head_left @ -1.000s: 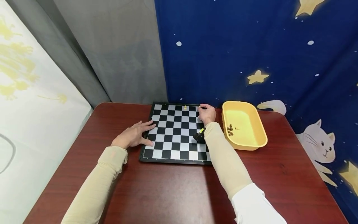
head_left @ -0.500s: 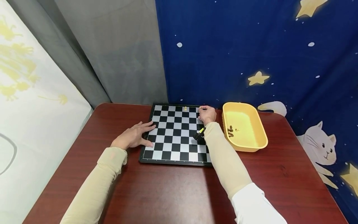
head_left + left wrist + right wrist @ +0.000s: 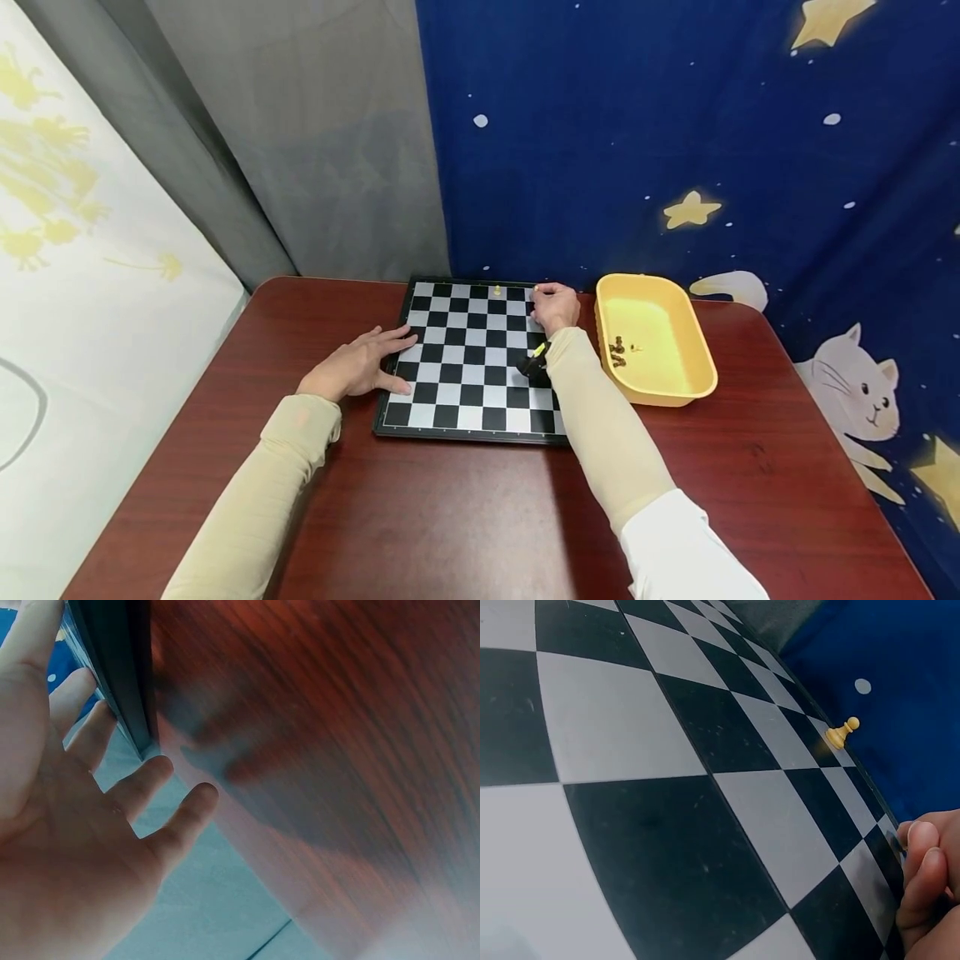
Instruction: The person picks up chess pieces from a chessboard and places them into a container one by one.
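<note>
A black-and-white chessboard [image 3: 465, 350] lies on the table. My left hand [image 3: 352, 362] rests at its left edge, fingers spread and thumb over the near-left squares. In the left wrist view the left hand [image 3: 97, 802] shows its spread fingers beside the board's dark side [image 3: 116, 667]. At the far right corner, my right hand [image 3: 557, 307] pinches a small pale yellow chess piece [image 3: 536, 287], mostly hidden by the fingers. The right wrist view shows the curled fingers [image 3: 922, 877] low at the board's edge. A yellow pawn [image 3: 841, 733] stands on the far row.
Right of the board stands a yellow plastic basin [image 3: 705, 367], with several dark brown pieces [image 3: 617, 352] and a pale yellow one [image 3: 636, 348] inside. The reddish-brown table [image 3: 450, 517] meets a blue curtain [image 3: 600, 150] and a grey curtain [image 3: 337, 167] behind.
</note>
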Available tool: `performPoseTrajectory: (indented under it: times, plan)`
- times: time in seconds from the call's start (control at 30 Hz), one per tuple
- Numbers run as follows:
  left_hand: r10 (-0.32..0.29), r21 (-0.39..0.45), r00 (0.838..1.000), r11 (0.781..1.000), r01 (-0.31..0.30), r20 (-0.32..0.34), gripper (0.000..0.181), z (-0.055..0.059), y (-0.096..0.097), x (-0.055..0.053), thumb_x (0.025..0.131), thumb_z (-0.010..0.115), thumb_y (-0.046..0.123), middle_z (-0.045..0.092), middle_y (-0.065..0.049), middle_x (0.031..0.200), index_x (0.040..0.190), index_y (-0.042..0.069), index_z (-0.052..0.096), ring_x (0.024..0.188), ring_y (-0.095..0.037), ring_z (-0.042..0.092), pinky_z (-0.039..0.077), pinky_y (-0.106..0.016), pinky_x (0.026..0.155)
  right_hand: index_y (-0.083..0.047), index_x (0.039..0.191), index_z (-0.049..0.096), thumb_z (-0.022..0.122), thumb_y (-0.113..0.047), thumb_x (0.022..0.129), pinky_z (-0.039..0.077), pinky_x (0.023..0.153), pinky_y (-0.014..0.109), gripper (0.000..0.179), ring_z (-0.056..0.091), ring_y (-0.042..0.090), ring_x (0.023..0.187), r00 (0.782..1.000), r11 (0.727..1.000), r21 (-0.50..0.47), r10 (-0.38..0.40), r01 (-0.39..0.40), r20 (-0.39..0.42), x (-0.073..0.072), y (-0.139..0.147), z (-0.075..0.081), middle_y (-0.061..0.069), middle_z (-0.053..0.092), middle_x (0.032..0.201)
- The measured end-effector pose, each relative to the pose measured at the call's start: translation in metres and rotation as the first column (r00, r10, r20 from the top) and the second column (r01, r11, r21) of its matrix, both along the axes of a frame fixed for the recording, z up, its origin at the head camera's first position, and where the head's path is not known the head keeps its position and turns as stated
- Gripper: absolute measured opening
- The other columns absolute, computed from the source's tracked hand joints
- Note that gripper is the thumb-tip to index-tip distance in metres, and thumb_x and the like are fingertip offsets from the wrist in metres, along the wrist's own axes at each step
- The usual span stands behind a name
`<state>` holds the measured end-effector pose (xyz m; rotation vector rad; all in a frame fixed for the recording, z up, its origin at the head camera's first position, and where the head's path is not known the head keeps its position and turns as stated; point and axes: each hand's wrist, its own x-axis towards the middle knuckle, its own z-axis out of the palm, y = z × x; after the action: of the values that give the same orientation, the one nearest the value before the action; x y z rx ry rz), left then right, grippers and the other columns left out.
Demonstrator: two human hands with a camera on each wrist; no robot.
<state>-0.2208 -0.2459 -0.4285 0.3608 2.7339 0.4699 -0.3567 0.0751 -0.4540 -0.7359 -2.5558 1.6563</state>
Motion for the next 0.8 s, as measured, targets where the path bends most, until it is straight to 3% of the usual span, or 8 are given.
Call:
performPoseTrajectory:
  times: [0.47, 0.8]
  plan:
    - [-0.018, -0.006, 0.999, 1.0, 0.018, -0.027, 0.097, -0.002, -0.003, 0.0, 0.079, 0.078, 0.06, 0.02, 0.001, 0.173, 0.16, 0.029, 0.034, 0.159, -0.039, 0.016, 0.027, -0.071, 0.119, -0.02, 0.105, 0.077, 0.071, -0.025, 0.095, 0.047, 0.047, 0.02, 0.013, 0.06, 0.009, 0.05, 0.997, 0.998, 0.018, 0.061, -0.06, -0.05, -0.001, 0.0, -0.001, -0.001, 0.071, 0.08]
    - [-0.021, -0.022, 0.999, 1.0, 0.02, -0.041, 0.098, -0.003, -0.001, -0.002, 0.078, 0.078, 0.062, 0.021, 0.002, 0.173, 0.16, 0.03, 0.035, 0.159, -0.041, 0.017, 0.029, -0.069, 0.118, -0.016, 0.105, 0.076, 0.07, -0.025, 0.096, 0.047, 0.048, 0.021, 0.014, 0.059, 0.008, 0.05, 0.983, 0.987, 0.046, 0.159, -0.155, -0.091, 0.005, 0.008, 0.015, 0.004, 0.076, 0.093]
